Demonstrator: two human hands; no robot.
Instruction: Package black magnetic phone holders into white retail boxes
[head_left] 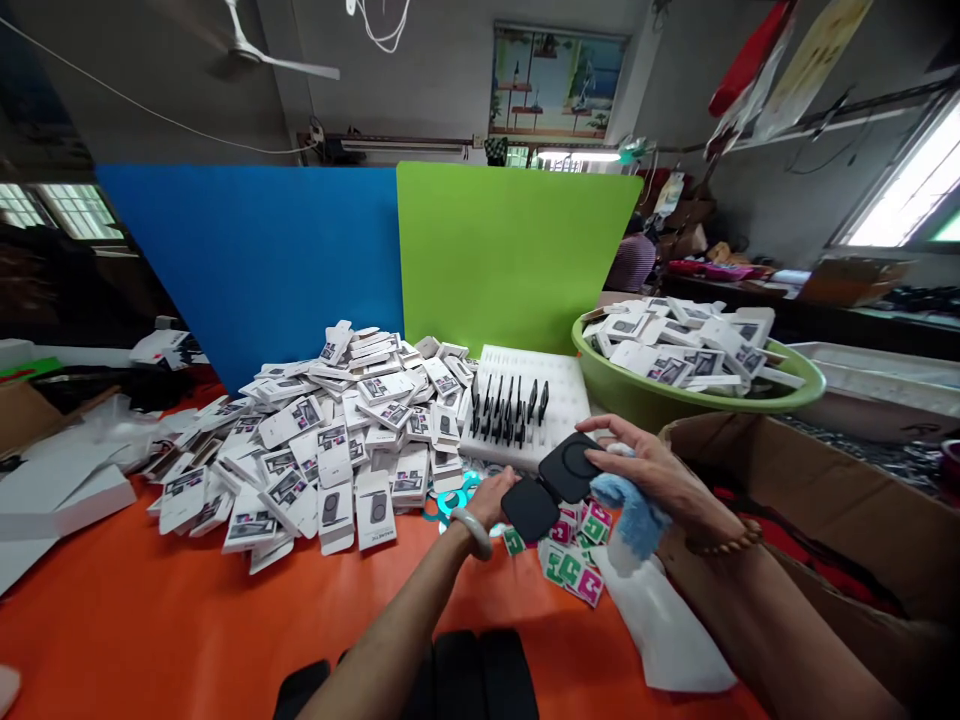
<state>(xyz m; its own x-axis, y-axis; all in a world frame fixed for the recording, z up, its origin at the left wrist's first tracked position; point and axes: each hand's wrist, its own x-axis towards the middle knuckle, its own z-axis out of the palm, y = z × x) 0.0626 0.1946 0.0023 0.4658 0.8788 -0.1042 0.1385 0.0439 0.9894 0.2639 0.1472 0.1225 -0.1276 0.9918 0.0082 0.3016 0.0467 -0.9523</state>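
A black folding magnetic charger (571, 467) lies unfolded between my hands, one square panel showing a round ring and the other plain. My left hand (491, 500) is closed on the plain panel's left edge. My right hand (649, 465) pinches the ringed panel and also keeps a blue cloth (634, 510) tucked beneath its fingers. Under the charger, small green and pink printed cards (574, 565) are scattered on the orange table. Just behind, a white foam tray (566, 390) has several black flat pieces (510, 405) standing upright in its slots.
White printed boxes (337, 430) are heaped on the left; more fill a green basin (697, 390) at back right. An open cardboard box (810, 500) stands beside my right arm. Blue (285, 260) and green (510, 250) panels rise behind. Black pieces (480, 675) lie near me.
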